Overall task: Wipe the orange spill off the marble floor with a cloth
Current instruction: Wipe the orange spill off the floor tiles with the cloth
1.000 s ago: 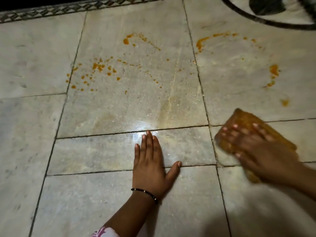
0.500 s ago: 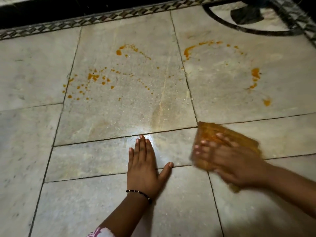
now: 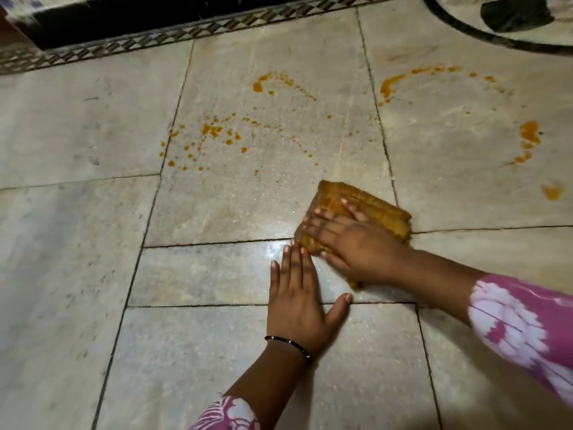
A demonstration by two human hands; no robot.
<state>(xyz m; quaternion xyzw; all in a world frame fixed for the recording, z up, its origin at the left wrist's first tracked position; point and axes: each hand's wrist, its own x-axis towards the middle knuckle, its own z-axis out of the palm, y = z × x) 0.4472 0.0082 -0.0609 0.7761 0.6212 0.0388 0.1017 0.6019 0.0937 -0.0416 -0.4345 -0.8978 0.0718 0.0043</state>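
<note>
A folded cloth [image 3: 376, 207], stained orange, lies flat on the marble floor [image 3: 77, 243]. My right hand [image 3: 356, 243] presses down on it with fingers spread; the hand is blurred. My left hand [image 3: 297, 299] rests flat on the floor just below and left of the cloth, fingers together, thumb out, holding nothing. Orange spill drops [image 3: 214, 131] are scattered on the tile beyond the cloth to the left. A curved orange streak [image 3: 390, 85] and larger blobs [image 3: 528, 135] lie farther right.
A patterned mosaic border [image 3: 124, 46] and a dark strip run along the far edge of the floor. A dark curved inlay [image 3: 459, 29] sits at the top right. Dark grout lines cross the floor between the tiles.
My right hand has slid the cloth leftward across the floor, from the right tile to just beside my left hand. The left hand stayed planted.
</note>
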